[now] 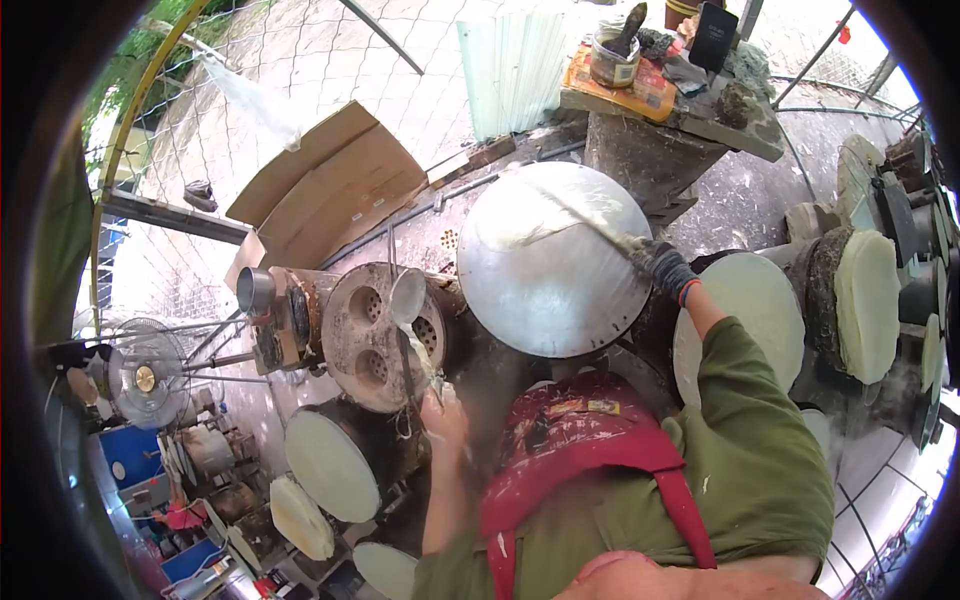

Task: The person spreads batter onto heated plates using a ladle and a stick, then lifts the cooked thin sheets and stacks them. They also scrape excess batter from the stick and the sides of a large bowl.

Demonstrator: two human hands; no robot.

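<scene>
- Right hand (662, 265) — gloved, fist closed round a brush handle, with the brush (560, 222) dragging a pale wet streak over the big round metal plate (553, 262), from its right edge toward the upper left.
- Left hand (443, 412) is bare, fingers wrapped round a long ladle (408, 300) whose scoop sits above the three-holed drum (375, 335), just left of the plate.
- Pale discs (330, 465) sit on stands all around.
- Fan (146, 378) far left.

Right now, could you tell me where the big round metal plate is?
The round metal plate sits centre frame, right of the holed stove drum, under the gloved right hand.
</scene>
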